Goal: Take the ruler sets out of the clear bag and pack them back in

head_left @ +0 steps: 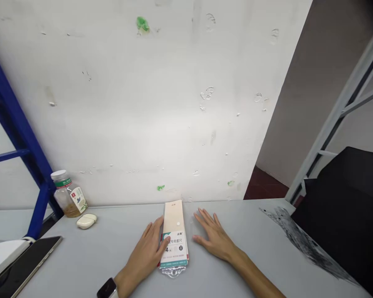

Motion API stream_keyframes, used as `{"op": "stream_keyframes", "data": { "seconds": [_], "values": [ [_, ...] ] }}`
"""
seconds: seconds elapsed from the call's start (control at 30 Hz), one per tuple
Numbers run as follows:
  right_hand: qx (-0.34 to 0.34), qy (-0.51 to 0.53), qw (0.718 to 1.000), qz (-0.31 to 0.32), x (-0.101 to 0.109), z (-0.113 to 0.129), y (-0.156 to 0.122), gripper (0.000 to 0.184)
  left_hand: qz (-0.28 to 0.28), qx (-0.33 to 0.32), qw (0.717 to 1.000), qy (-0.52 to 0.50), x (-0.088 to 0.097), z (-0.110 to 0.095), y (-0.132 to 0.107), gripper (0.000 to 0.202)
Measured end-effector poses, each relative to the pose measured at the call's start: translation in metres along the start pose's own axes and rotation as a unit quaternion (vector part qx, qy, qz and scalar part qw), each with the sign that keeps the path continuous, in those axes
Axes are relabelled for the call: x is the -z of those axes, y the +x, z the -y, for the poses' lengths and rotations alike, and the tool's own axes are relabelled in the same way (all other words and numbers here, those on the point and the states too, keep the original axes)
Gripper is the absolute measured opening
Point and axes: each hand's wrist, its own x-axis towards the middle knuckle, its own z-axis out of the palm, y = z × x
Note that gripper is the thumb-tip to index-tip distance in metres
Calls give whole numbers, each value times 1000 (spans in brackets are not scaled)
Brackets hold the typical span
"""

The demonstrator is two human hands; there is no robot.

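A long, narrow pack with a beige card, teal print and a clear plastic sleeve (174, 232) lies flat on the grey table (118, 244), pointing away from me. My left hand (146, 253) rests on the table at the pack's left edge, fingers stretched out, the thumb lying on the printed lower part. It wears a smartwatch (107, 288) at the wrist. My right hand (213, 236) lies flat on the table just right of the pack, fingers spread, holding nothing.
A small clear bottle with a white cap and green label (68, 193) stands at the back left by a blue metal frame (21, 132). Beside it lies a cream earbud case (86, 221). A dark phone (21, 267) lies at the left edge. Black scribble marks (301, 242) cover the table's right side.
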Motion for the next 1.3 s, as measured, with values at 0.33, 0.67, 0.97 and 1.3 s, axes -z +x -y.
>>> {"op": "stream_keyframes", "data": {
  "seconds": [0.33, 0.67, 0.97, 1.3],
  "values": [
    [18, -19, 999, 23, 1, 1, 7, 79, 1, 12, 988, 152, 16, 39, 25, 59],
    [36, -21, 999, 20, 1, -3, 15, 69, 32, 6, 981, 189, 10, 60, 30, 67],
    [11, 20, 1000, -13, -4, -10, 17, 69, 27, 0, 984, 178, 10, 64, 28, 63],
    [13, -15, 1000, -3, -5, -11, 16, 69, 38, 10, 983, 177, 14, 60, 29, 59]
  ]
}}
